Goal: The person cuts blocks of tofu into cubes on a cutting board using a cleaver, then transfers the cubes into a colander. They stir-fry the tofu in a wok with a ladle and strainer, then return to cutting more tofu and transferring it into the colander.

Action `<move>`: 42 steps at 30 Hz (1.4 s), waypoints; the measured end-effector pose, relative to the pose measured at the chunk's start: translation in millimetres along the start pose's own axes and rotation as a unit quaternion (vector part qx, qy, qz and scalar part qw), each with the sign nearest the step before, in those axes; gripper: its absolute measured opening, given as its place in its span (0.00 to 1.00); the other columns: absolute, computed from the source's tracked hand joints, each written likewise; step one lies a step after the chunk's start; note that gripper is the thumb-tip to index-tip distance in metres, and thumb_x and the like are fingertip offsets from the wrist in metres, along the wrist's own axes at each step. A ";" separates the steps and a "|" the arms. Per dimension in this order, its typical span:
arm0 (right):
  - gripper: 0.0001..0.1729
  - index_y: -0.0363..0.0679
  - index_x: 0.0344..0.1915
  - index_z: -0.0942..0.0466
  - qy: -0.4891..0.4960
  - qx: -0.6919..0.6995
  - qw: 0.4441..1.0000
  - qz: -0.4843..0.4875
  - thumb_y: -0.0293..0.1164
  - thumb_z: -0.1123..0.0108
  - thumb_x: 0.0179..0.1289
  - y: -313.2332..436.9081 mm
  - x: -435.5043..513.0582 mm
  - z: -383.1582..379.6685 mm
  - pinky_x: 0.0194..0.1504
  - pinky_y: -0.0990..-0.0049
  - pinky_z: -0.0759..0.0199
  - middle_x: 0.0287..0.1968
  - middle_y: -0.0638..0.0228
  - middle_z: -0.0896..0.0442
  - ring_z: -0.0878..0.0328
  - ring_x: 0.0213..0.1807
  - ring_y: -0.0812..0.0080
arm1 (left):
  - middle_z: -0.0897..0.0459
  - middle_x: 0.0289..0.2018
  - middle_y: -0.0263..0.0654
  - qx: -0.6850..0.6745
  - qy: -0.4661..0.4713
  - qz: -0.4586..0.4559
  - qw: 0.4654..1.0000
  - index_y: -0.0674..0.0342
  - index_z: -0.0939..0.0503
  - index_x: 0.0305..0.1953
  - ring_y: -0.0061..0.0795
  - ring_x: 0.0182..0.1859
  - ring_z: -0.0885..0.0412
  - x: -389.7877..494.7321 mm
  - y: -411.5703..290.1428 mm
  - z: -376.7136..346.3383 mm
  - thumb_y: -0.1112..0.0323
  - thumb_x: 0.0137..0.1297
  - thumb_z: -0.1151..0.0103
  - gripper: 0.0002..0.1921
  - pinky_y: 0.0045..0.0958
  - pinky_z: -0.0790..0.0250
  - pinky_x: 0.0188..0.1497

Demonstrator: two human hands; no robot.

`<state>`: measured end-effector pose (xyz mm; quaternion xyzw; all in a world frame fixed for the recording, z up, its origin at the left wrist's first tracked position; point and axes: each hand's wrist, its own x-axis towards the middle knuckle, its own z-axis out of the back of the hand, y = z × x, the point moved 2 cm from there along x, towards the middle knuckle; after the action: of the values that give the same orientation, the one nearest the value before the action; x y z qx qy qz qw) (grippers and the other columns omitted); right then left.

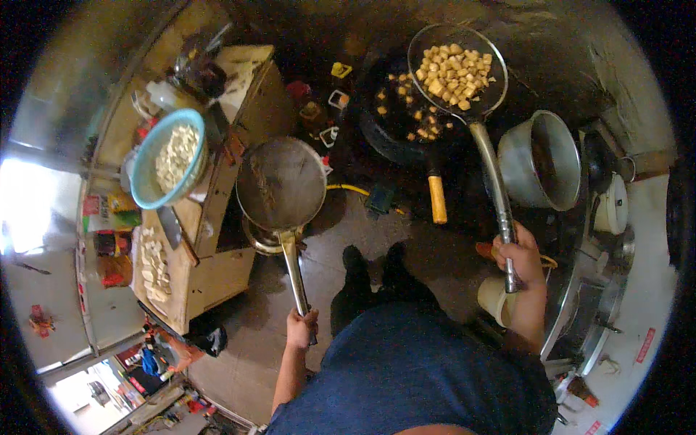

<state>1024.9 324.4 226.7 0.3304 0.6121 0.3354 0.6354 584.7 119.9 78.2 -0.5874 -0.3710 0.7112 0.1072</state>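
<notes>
My right hand grips the long metal handle of a round wire skimmer. A heap of golden fried cubes, perhaps tofu, lies in the skimmer, over the right side of a dark wok. More browned cubes sit loose in the wok, whose wooden handle points toward me. Low on the left, my left hand is closed around the metal handle of a second fine-mesh strainer. That strainer has no cubes in it and hangs between the counter and the wok.
On the left, a wooden counter bears a blue basin of pale cut pieces, a cleaver and pale chunks. A large metal pot stands right of the wok. Below it is a pale bucket. A yellow hose runs near the stove.
</notes>
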 end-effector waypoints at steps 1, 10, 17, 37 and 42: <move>0.19 0.40 0.45 0.32 0.014 -0.009 1.000 0.011 0.25 0.43 0.50 -2.8 2.7 0.8 0.20 0.77 0.34 0.27 0.70 0.26 0.30 0.19 0.77 | 0.26 0.23 0.32 0.027 -0.008 -0.025 0.999 0.61 0.31 0.36 0.20 0.16 0.32 -5.1 -16.8 -5.2 0.71 0.62 0.40 0.08 0.24 0.40 0.16; 0.22 0.39 0.48 0.33 0.068 0.037 0.996 0.045 0.20 0.47 0.48 -26.2 26.5 24.9 0.20 0.77 0.36 0.26 0.68 0.27 0.31 0.20 0.78 | 0.19 0.41 0.60 0.472 -0.098 -0.321 0.815 0.65 0.32 0.50 0.64 0.44 0.23 85.7 -199.5 -115.0 0.55 0.64 0.45 0.21 0.52 0.31 0.46; 0.10 0.42 0.34 0.33 0.073 0.021 0.994 0.074 0.21 0.45 0.51 -30.0 30.3 25.8 0.21 0.75 0.35 0.22 0.71 0.27 0.29 0.19 0.76 | 0.18 0.45 0.53 0.608 -0.124 -0.269 0.736 0.64 0.33 0.51 0.53 0.49 0.20 132.4 -262.3 -199.9 0.59 0.64 0.48 0.19 0.46 0.29 0.51; 0.26 0.37 0.51 0.33 0.070 0.018 0.994 0.078 0.20 0.48 0.48 -32.0 35.1 28.9 0.21 0.79 0.35 0.28 0.67 0.27 0.31 0.20 0.79 | 0.25 0.15 0.39 0.492 0.233 -0.087 0.835 0.66 0.24 0.20 0.32 0.16 0.28 146.1 -247.6 -213.1 0.61 0.67 0.44 0.19 0.37 0.37 0.20; 0.22 0.38 0.47 0.33 0.076 0.036 0.993 0.080 0.20 0.48 0.48 -22.8 29.0 24.7 0.21 0.79 0.35 0.27 0.68 0.27 0.31 0.20 0.80 | 0.24 0.20 0.39 0.436 0.373 -0.128 0.809 0.65 0.24 0.28 0.31 0.19 0.27 133.2 -227.0 -238.2 0.64 0.67 0.45 0.12 0.33 0.36 0.20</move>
<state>1050.8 335.6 192.5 0.3742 0.6418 0.3870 0.5461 700.2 453.3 117.6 -0.6459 -0.0258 0.5046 0.5723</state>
